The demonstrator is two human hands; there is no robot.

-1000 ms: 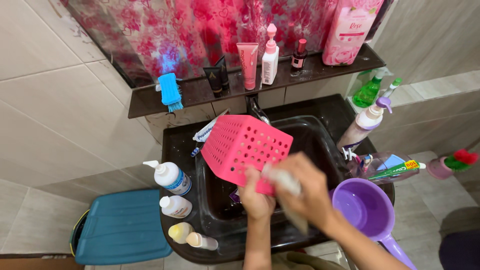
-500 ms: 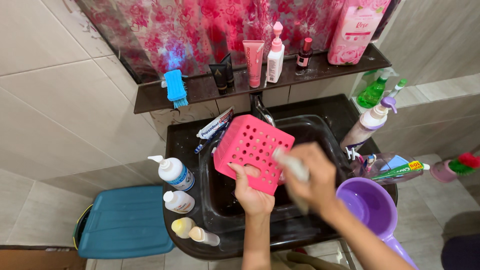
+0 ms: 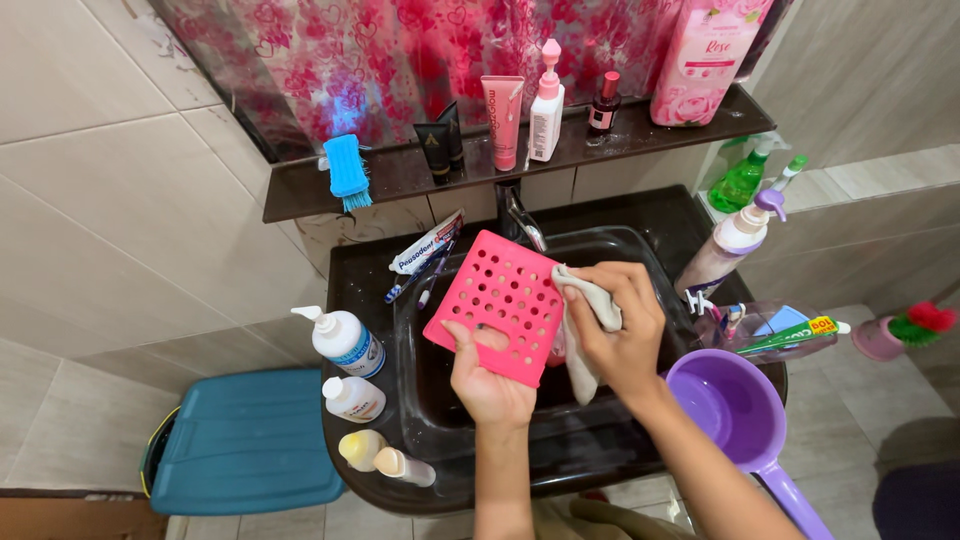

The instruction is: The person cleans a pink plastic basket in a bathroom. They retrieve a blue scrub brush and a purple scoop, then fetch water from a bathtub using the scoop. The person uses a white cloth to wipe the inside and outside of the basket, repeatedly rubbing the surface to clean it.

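Note:
My left hand [image 3: 487,372] grips the lower edge of a pink perforated plastic basket [image 3: 497,300], held up over the dark basin of the sink [image 3: 440,420]. My right hand [image 3: 617,325] clutches a grey cloth [image 3: 583,330] pressed against the basket's right side. Behind the basket the tap [image 3: 518,215] sticks out over the basin.
On the sink's left rim stand white pump bottles [image 3: 342,342] and small yellow bottles [image 3: 362,450]; a toothpaste tube [image 3: 427,243] lies at the back. A purple dipper [image 3: 735,410] sits at the right. The shelf [image 3: 300,190] above holds a blue brush [image 3: 346,170], tubes and bottles. A teal bin [image 3: 245,440] stands at floor left.
The basket has been turned so its flat perforated face points at me. My right hand with the cloth has moved up from the lower edge to the basket's upper right side.

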